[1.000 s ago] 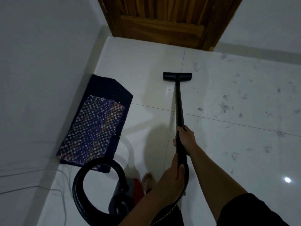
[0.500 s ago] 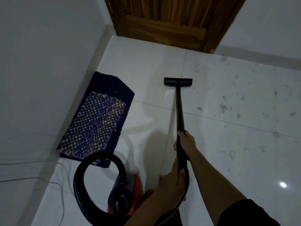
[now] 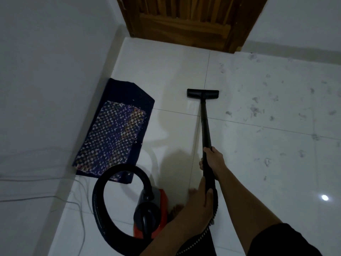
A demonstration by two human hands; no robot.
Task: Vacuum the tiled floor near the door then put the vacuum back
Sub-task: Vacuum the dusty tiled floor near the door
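A black vacuum wand (image 3: 205,122) runs from my hands out to a flat black floor nozzle (image 3: 203,93) resting on the white tiled floor (image 3: 166,71) in front of the wooden door (image 3: 188,21). My right hand (image 3: 212,159) grips the wand higher up. My left hand (image 3: 200,198) grips its lower end where the ribbed hose begins. The red and black vacuum body (image 3: 151,213) sits on the floor at my lower left, its black hose (image 3: 103,191) looping in a wide arc.
A dark blue patterned mat (image 3: 114,133) lies against the left wall. Grey cables (image 3: 36,198) trail along the wall base. Dust clumps (image 3: 256,109) are scattered over the tiles to the right. My bare foot (image 3: 177,209) is beside the vacuum body.
The nozzle has slid back towards me from near the door, and the view has shifted forward so more of the vacuum body shows.
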